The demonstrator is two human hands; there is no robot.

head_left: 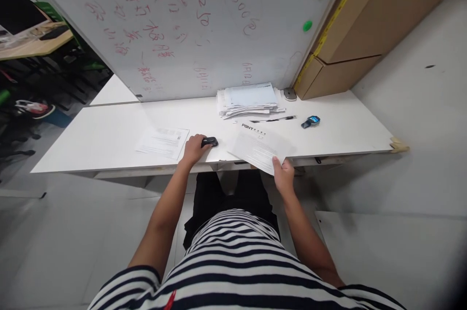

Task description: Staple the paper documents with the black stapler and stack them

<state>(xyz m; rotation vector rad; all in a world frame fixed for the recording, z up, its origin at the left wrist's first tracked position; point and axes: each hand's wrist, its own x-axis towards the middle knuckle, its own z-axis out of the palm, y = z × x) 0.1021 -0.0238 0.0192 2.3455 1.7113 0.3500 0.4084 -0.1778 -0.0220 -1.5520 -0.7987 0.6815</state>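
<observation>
My left hand (195, 148) is closed around the rear of a small black stapler (209, 141) that rests on the white table near its front edge. Between the thumb and fingers of my right hand (283, 176) is the lower right corner of a printed paper (257, 147), which slants over the table edge; whether it is one sheet or more I cannot tell. The paper's far edge lies to the right of the stapler, apart from it. Left of my left hand, other printed sheets (163, 143) lie flat on the table.
A thick paper stack (250, 98) stands against the whiteboard (164, 23). Near it are a pen (275, 119), a grey computer mouse (290, 94) and a watch-like device with a blue screen (311, 121). Cardboard boxes (350, 27) are piled at the back right.
</observation>
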